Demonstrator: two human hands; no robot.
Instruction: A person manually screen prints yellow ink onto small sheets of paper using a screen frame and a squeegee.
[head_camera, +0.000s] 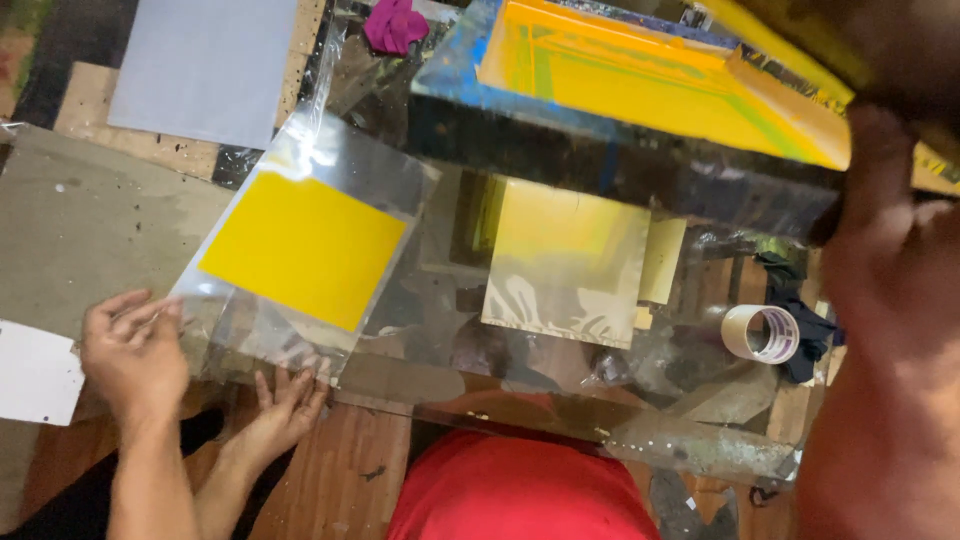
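**Printing frame lifted over a messy workbench**

The person's right hand (880, 200) grasps the corner of the printing frame (640, 80), which is tilted up above a pale yellow sheet (565, 260) on the bench. The left hand is out of view. At the left, a co-worker's two hands (130, 355) lie flat on a clear sleeve (300, 250) holding a yellow square. Holding the frame high and level looks wise, so its underside clears the sheets.
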